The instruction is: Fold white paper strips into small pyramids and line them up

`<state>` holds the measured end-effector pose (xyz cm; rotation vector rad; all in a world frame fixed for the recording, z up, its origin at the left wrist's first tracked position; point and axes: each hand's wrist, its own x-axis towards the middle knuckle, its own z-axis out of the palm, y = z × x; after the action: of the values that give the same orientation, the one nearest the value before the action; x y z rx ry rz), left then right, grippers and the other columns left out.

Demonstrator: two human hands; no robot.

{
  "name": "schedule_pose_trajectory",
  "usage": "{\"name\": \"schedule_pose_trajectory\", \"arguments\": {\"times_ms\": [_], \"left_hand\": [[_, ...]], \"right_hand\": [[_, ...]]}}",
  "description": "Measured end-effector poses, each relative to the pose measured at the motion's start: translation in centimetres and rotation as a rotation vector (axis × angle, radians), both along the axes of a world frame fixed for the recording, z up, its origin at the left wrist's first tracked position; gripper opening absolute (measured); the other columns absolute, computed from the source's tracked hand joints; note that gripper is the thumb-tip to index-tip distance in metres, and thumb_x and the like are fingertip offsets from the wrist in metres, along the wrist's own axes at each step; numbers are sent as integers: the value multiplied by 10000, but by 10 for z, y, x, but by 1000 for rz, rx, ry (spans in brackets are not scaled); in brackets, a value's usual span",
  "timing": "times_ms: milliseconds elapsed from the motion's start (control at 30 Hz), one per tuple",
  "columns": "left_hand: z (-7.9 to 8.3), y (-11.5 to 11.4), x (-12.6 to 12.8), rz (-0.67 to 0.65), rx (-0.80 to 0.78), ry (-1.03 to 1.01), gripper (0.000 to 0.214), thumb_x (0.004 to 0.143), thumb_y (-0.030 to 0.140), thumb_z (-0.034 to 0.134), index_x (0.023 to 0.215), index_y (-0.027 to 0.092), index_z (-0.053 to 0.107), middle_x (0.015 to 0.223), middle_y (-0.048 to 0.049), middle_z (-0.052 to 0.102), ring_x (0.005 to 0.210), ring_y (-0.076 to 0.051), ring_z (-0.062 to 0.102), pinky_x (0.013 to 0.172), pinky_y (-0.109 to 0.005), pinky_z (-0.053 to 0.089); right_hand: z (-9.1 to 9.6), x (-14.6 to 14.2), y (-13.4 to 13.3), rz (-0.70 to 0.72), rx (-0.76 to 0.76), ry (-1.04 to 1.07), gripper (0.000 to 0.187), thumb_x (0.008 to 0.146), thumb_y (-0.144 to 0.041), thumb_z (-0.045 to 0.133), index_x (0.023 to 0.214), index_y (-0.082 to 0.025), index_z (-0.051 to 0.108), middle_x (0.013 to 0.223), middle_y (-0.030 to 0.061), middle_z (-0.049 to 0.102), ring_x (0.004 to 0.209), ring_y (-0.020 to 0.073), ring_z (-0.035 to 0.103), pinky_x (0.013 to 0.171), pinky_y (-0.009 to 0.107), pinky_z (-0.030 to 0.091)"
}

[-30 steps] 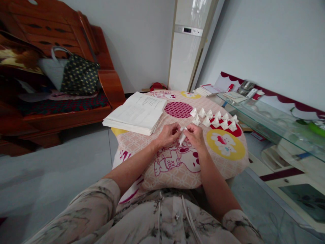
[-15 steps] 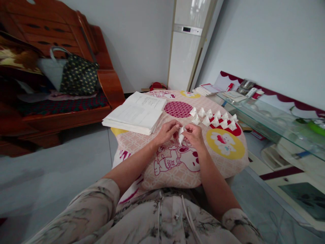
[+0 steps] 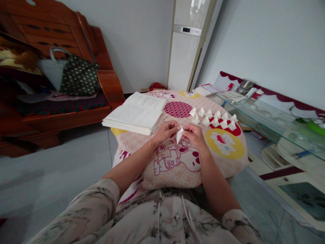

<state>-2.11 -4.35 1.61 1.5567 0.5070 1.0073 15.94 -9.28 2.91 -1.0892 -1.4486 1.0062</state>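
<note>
My left hand [image 3: 166, 131] and my right hand [image 3: 194, 134] meet over a round table covered by a pink cartoon-print cloth [image 3: 177, 162]. Both pinch one small folded white paper piece [image 3: 179, 135], which now points downward between my fingertips. Several finished white folded paper pieces [image 3: 214, 119] lie in rows on the cloth beyond my right hand. A thick stack of white printed sheets [image 3: 134, 114] lies on the table's far left, beyond my left hand.
A wooden bench [image 3: 63, 84] with a dark patterned bag [image 3: 78, 76] stands at the left. A tall white air conditioner [image 3: 186, 47] stands in the corner. A glass-topped cabinet [image 3: 274, 125] with books and small items runs along the right.
My fingers have worked the paper piece from a wider, crumpled shape into a narrower folded point. Both hands stayed almost in place over the cloth.
</note>
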Motion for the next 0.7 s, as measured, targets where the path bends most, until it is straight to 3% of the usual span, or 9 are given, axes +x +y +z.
{"name": "schedule_pose_trajectory", "arguments": {"times_ms": [167, 533, 700], "left_hand": [[-1, 1, 0, 27, -4, -4, 504, 779, 625, 772, 729, 160, 584, 495, 57, 493, 416, -56, 397, 425, -199, 277], [-2, 3, -2, 17, -15, 90, 550, 800, 678, 723, 684, 158, 584, 509, 42, 498, 448, -64, 412, 447, -202, 302], [-7, 7, -4, -32, -9, 148, 573, 799, 700, 706, 690, 148, 599, 533, 17, 548, 466, -83, 471, 465, -209, 356]], "right_hand": [[-3, 1, 0, -4, 21, 0, 269, 826, -454, 682, 747, -197, 698, 570, 10, 660, 492, 135, 573, 485, 248, 452], [-1, 0, 0, -58, -43, 124, 270, 735, -456, 758, 714, -208, 655, 516, -6, 620, 436, 130, 532, 420, 242, 409], [-1, 5, 1, -117, 8, 209, 256, 714, -441, 774, 724, -211, 662, 534, -16, 622, 448, 133, 546, 422, 243, 418]]}}
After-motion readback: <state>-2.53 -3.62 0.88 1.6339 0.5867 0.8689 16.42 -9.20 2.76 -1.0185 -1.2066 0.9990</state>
